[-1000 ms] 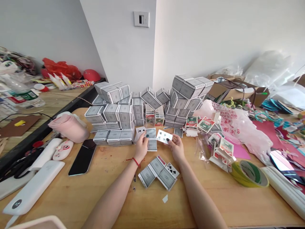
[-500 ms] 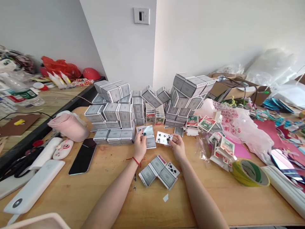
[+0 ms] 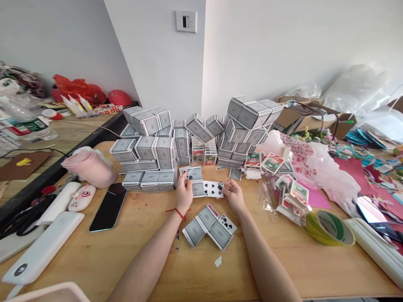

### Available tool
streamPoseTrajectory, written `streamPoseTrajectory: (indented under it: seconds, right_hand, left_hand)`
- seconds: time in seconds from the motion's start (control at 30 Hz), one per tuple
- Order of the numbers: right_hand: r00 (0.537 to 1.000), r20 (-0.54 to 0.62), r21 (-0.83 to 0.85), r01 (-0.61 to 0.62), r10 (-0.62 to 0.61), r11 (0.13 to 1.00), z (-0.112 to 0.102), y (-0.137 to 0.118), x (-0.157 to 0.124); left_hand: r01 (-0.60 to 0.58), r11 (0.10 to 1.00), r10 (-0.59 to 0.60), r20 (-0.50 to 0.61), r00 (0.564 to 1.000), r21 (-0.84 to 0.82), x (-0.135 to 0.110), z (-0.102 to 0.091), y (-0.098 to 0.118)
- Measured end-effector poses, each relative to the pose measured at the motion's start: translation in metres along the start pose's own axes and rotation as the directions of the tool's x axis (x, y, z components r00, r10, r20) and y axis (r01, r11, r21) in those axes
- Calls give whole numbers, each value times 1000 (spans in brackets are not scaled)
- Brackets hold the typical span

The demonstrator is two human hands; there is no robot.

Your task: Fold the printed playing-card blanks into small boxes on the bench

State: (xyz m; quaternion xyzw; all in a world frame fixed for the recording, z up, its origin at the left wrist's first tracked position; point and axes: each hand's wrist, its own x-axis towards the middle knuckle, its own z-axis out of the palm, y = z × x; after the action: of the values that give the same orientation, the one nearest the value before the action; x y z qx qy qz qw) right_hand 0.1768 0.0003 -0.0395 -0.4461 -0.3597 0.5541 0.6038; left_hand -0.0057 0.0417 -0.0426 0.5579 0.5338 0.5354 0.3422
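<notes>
My left hand [image 3: 184, 193] pinches a small piece built of grey-backed playing cards [image 3: 194, 176] just above the wooden table [image 3: 132, 239]. Beside it, my right hand [image 3: 232, 194] grips a face-up spade card [image 3: 213, 189] by its right end, and that card's left end meets the piece. Nearer me lies a folded cluster of cards [image 3: 208, 226], grey backs up with one spade face showing. Behind both hands rises a wall of stacked cubes made of cards [image 3: 195, 138].
A black phone [image 3: 108, 206], a white power bank [image 3: 44, 247] and a pink roll [image 3: 90, 167] lie at the left. A green tape roll [image 3: 329, 228], card boxes [image 3: 267, 162], plastic bags [image 3: 315, 167] and coloured paper scraps [image 3: 371, 167] crowd the right side.
My right hand has brought the spade card down and to the left until it touches the card piece in my left hand. The left hand has stayed almost still.
</notes>
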Motion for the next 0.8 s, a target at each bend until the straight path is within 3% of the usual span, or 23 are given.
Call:
streamPoseTrajectory:
  seconds: [0.33, 0.8]
  right_hand:
    - [999, 54, -73, -1, 5, 997, -3, -2, 0]
    - [1000, 1, -152, 3, -3, 988, -3, -7, -1]
  left_hand:
    - [-16, 1000, 17, 18, 1000, -4, -3, -1, 1]
    - [32, 998, -31, 17, 999, -47, -1, -2, 4]
